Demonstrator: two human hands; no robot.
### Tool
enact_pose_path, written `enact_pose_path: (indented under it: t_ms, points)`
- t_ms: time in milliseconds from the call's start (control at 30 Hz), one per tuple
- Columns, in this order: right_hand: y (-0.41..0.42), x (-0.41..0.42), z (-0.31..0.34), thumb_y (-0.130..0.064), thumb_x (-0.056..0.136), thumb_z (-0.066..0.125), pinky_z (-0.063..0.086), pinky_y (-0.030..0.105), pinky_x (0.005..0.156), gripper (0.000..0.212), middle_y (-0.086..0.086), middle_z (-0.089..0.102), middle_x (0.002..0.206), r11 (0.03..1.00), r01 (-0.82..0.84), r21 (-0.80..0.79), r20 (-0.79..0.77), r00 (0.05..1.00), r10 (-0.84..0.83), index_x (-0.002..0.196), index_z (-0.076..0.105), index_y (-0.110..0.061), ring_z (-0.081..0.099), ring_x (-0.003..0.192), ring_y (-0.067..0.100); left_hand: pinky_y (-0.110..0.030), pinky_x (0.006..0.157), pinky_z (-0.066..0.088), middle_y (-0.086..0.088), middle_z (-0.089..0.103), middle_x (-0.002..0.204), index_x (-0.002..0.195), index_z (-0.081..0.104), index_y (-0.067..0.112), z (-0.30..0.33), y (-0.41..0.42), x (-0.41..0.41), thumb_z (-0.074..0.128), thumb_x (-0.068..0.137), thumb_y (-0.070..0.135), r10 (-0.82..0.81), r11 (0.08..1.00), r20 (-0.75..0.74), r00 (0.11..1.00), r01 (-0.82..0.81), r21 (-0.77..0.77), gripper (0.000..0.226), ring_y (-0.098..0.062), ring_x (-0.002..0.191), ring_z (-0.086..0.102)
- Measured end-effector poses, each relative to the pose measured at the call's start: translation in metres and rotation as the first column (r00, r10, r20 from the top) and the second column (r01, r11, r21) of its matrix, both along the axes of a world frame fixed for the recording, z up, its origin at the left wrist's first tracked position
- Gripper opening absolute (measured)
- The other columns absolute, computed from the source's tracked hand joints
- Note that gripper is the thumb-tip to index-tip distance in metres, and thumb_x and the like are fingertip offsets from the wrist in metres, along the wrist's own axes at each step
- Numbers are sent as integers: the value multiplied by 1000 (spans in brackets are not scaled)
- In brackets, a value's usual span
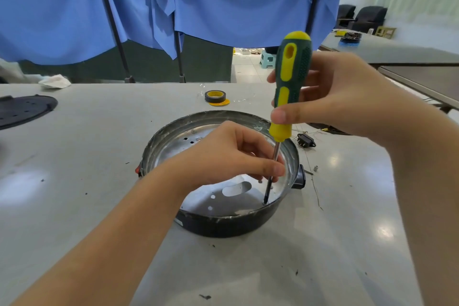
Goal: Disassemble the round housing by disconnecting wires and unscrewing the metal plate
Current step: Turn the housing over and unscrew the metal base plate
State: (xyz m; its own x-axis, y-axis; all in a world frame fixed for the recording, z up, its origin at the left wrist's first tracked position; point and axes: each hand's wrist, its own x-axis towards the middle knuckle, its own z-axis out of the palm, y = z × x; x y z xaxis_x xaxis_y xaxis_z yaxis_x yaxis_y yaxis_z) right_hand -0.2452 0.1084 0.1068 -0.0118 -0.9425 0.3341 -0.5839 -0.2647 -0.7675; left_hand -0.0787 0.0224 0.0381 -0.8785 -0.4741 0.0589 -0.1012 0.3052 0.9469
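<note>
The round black housing sits in the middle of the grey table, with a shiny perforated metal plate inside it. My right hand grips the green and yellow handle of a screwdriver, held nearly upright. Its dark tip rests on the plate near the housing's near right wall. My left hand reaches into the housing and pinches the screwdriver's metal shaft between thumb and fingers. Most of the plate's middle is hidden under my left hand.
A black plug connector with thin wires lies just right of the housing, with small loose screws nearby. A roll of tape sits behind. A black perforated disc lies far left. Blue cloth hangs at the back.
</note>
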Motion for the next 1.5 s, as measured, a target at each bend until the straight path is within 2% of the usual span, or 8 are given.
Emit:
enact_pose_path:
  t_ms: [133, 433, 700, 833, 1000, 1200, 1300, 1500]
  points:
    - [5, -1, 2, -28, 52, 80, 58, 23, 73, 62, -2, 76, 89, 992, -122, 43, 113, 987, 116, 111, 62, -22, 74, 85, 19, -32, 77, 61, -5, 76, 82, 69, 76, 25, -1, 0, -1, 77, 77, 5, 1, 1000, 4, 1000, -1, 20, 21, -18, 76, 73]
    - [0, 1, -4, -5, 72, 72, 57, 28, 79, 67, 6, 74, 106, 963, -257, 79, 244, 942, 232, 133, 47, -15, 69, 103, 20, -28, 82, 57, -5, 75, 106, 105, 73, 15, 3, -6, 5, 73, 76, 23, -17, 972, -146, 989, 50, 228, 30, -24, 101, 71]
    - [0, 1, -4, -9, 76, 71, 56, 29, 83, 65, 2, 72, 111, 962, -252, 104, 220, 949, 225, 135, 45, -17, 67, 107, 17, -25, 85, 56, -4, 75, 108, 109, 72, 15, 7, -7, 7, 67, 77, 35, -25, 975, -168, 986, 61, 212, 38, -21, 104, 71]
    - [1, 6, -1, -31, 69, 80, 56, 22, 83, 54, -11, 73, 101, 991, -119, 59, 73, 991, 114, 118, 59, -27, 69, 98, 9, -26, 86, 56, -7, 75, 103, 107, 72, 12, 5, -8, 8, 69, 77, 32, 4, 983, -183, 983, 29, 180, 37, -23, 102, 71]
    - [1, 7, -1, -46, 55, 78, 55, 28, 85, 49, 3, 70, 105, 1000, -16, -24, 12, 1000, 16, 101, 68, -32, 66, 95, 23, -26, 86, 56, -6, 76, 102, 104, 73, 14, 6, -7, 7, 69, 78, 30, 1, 985, -166, 986, 28, 170, 31, -23, 99, 72]
    - [1, 3, -2, -19, 66, 76, 57, 30, 83, 48, 9, 73, 103, 987, -159, -24, 145, 976, 161, 112, 65, -20, 71, 95, 25, -25, 71, 58, -5, 75, 81, 76, 70, 19, 8, -4, 5, 80, 62, 21, 84, 986, -231, 969, -47, 163, 18, -21, 80, 74]
    - [2, 2, -3, -10, 70, 69, 56, 25, 80, 51, 6, 74, 102, 976, -218, -4, 212, 954, 213, 120, 59, -13, 71, 99, 18, -18, 70, 55, -2, 75, 83, 95, 67, 9, 11, -1, 3, 79, 63, 20, 83, 989, -192, 978, -57, 134, 36, -18, 80, 74]
    - [4, 0, -2, -4, 79, 63, 56, 26, 81, 53, 4, 73, 108, 961, -272, 44, 232, 939, 255, 129, 50, -13, 69, 103, 19, -24, 90, 55, 2, 75, 106, 109, 69, 18, 18, 1, 8, 68, 77, 29, -7, 991, -110, 994, 22, 130, 34, -15, 101, 71]
